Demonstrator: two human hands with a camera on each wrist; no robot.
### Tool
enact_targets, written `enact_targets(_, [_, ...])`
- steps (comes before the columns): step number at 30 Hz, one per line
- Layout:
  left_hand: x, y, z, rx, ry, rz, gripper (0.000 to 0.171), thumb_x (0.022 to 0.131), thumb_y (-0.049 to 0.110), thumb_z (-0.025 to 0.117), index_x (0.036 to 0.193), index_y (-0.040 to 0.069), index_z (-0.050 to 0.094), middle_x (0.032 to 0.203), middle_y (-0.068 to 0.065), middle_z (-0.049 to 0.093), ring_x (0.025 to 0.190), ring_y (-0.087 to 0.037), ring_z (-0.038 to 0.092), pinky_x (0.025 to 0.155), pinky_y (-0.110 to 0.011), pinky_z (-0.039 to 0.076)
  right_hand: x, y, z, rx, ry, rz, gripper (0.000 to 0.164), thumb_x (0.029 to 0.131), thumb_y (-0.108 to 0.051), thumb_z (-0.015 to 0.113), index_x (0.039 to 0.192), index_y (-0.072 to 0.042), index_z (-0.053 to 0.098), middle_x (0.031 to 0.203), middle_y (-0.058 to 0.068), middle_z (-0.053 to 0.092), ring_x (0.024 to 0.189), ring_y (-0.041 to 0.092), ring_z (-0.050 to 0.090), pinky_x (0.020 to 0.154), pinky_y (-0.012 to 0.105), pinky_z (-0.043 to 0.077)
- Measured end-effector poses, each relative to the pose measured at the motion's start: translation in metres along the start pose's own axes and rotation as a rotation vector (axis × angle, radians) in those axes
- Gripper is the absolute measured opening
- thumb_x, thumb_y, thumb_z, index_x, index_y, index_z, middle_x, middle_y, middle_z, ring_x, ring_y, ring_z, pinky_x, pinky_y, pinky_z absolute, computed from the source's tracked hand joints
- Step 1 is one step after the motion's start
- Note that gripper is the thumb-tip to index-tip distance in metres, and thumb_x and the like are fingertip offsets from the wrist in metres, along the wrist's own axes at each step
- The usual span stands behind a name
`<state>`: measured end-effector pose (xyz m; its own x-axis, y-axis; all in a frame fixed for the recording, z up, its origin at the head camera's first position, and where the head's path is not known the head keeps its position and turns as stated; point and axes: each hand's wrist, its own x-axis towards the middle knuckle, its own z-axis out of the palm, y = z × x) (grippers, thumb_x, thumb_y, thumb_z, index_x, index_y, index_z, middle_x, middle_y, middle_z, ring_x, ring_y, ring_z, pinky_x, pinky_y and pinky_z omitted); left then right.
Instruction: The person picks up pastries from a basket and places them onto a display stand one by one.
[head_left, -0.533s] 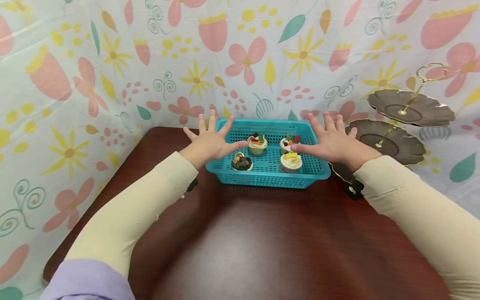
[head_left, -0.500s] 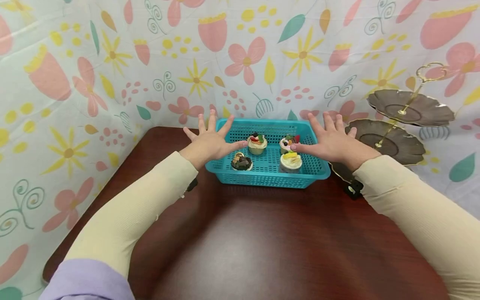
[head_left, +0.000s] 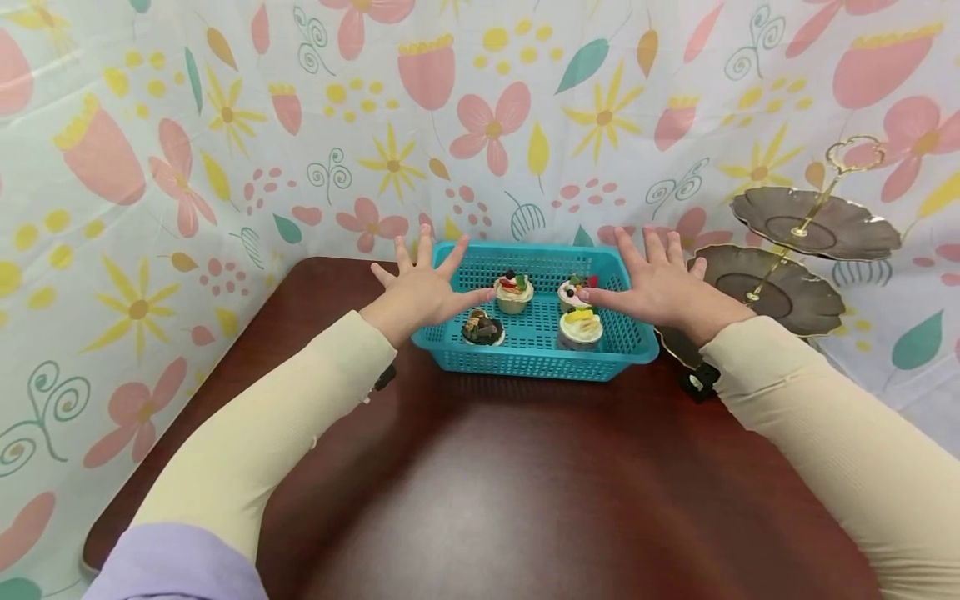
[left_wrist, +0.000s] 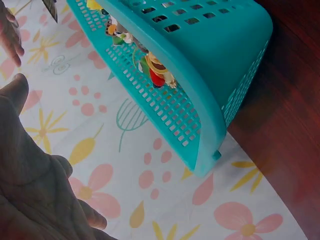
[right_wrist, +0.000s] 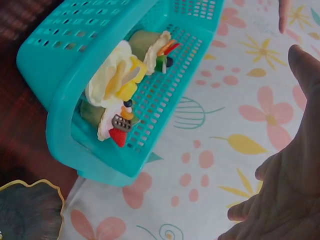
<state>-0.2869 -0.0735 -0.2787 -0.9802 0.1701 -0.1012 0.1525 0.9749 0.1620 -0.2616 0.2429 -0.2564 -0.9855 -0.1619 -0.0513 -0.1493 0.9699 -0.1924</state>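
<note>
A turquoise perforated basket (head_left: 525, 365) stands on the dark wooden table, holding several cupcakes. At its front left is a chocolate-topped cupcake (head_left: 482, 329); behind it sits a cream cupcake with red fruit (head_left: 513, 293). On the right, a cupcake with yellow fruit (head_left: 581, 330) stands before a pink-creamed cupcake (head_left: 570, 297), partly hidden by my right thumb. My left hand (head_left: 422, 293) spreads its fingers over the basket's left end, gripping nothing. Over the right end, my right hand (head_left: 666, 292) is spread likewise. Both wrist views show the palms apart from the basket.
To the right rises a tiered stand with brown, gold-edged scalloped plates (head_left: 817, 223) and a gold handle (head_left: 855, 154); my right hand and forearm overlap its lower part. A floral cloth (head_left: 300, 125) hangs behind the table (head_left: 480, 492) and along its left side.
The head view has shifted very slightly. Both hands keep the same spread pose over the basket ends, and the cupcakes stay where they were.
</note>
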Motion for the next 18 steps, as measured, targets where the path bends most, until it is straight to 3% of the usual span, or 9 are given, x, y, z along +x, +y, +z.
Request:
enact_targets(3, [-0.004,-0.001,0.003,-0.018,0.05,0.042,0.097,0.079,0.094,0.032,0.156,0.051,-0.007,0.167,-0.018,-0.006,0.15,-0.052,-0.009,0.106,-0.081,0.006,0.0,-0.001,0.002,0.001,0.016,0.0,0.115,0.085,-0.085,0.045,0.162,-0.018,-0.008,0.162,0.03,-0.018,0.145,0.056,-0.021,0.1,0.084,-0.006])
enact_targets(6, [-0.009,0.0,0.007,-0.03,0.11,0.101,0.092,0.082,0.09,0.038,0.158,0.051,0.004,0.161,-0.02,0.018,0.147,-0.051,0.014,0.106,-0.08,0.014,-0.001,-0.001,0.004,0.0,0.025,-0.004,0.116,0.084,-0.086,0.045,0.162,-0.017,-0.007,0.163,0.03,-0.015,0.146,0.055,-0.02,0.102,0.083,-0.006])
enact_targets(10, [-0.018,0.003,0.015,-0.046,0.15,0.163,0.086,0.086,0.085,0.043,0.158,0.049,0.015,0.156,-0.018,0.028,0.136,-0.047,0.031,0.105,-0.079,0.018,0.0,-0.001,0.007,0.002,0.038,-0.01,0.116,0.084,-0.086,0.044,0.162,-0.017,-0.005,0.164,0.03,-0.013,0.147,0.054,-0.018,0.103,0.082,-0.006])
enact_targets(18, [-0.04,0.009,0.042,-0.075,0.227,0.235,0.079,0.088,0.079,0.051,0.152,0.033,0.044,0.138,-0.016,0.047,0.124,-0.041,0.045,0.107,-0.074,0.023,0.0,-0.001,0.009,0.046,0.06,-0.008,0.115,0.086,-0.083,0.045,0.162,-0.016,-0.009,0.164,0.028,-0.016,0.147,0.053,-0.02,0.105,0.08,-0.007])
